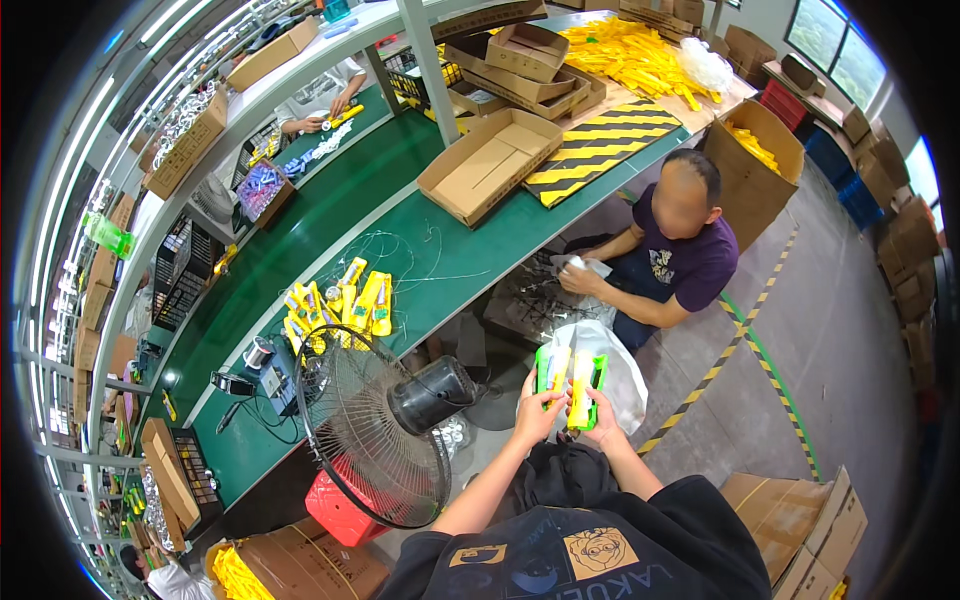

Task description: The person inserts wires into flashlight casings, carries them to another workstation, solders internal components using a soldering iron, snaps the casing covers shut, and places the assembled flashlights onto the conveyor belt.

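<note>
My left hand (537,412) is closed around a long yellow-and-green plastic piece (552,368), held upright. A second yellow-and-green plastic piece (588,390) stands beside it, gripped by my right hand (604,425). The two pieces are close together in front of my body, with pale inner parts showing; small details are too fine to make out. Just beyond them is an open white plastic bag (628,385). A co-worker (685,240) sits low past the bag, with hands on something whitish over a pile of dark small parts (545,300).
A caged fan (375,430) stands to my left beside the green workbench (440,290). On the bench lie several yellow plastic pieces (345,300), thin wires and a cardboard tray (490,165). Cardboard boxes (790,510) stand at my right, and a red stool (340,505) is under the fan.
</note>
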Tool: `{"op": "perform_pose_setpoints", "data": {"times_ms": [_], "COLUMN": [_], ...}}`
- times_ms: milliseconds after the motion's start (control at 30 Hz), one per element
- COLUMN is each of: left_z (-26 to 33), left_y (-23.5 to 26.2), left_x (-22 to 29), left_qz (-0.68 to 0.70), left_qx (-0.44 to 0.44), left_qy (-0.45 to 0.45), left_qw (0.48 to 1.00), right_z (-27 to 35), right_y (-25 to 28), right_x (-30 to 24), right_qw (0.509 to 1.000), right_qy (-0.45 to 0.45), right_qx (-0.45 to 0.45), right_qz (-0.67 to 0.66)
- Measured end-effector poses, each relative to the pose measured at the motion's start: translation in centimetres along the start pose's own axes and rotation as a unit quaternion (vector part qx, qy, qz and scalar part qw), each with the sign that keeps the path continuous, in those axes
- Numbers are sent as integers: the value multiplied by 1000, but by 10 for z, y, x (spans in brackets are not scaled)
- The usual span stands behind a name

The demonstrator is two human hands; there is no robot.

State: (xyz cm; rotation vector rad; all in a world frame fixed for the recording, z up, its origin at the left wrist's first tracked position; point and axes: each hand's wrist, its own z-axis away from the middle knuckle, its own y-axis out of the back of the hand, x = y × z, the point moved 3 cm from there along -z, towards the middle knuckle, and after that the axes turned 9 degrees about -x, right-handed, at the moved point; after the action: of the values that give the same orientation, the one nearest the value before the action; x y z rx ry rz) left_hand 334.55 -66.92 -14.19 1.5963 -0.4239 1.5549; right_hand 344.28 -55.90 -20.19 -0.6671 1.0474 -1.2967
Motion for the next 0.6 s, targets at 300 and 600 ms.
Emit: {"op": "perform_pose_setpoints", "data": {"times_ms": [300,600], "left_z": [6,29], "left_y": [-10,-7], "left_x": [-14,-33], "left_qz": [34,179], "left_qx": [-25,11], "left_qy": [37,116], "left_qw": [998,977], "right_z": [5,3], "right_y": [8,7], "right_x": [-8,-11], "right_qw": [999,993], "right_qy": [37,18], "right_qx": [9,11], "right_qz": [39,116]}}
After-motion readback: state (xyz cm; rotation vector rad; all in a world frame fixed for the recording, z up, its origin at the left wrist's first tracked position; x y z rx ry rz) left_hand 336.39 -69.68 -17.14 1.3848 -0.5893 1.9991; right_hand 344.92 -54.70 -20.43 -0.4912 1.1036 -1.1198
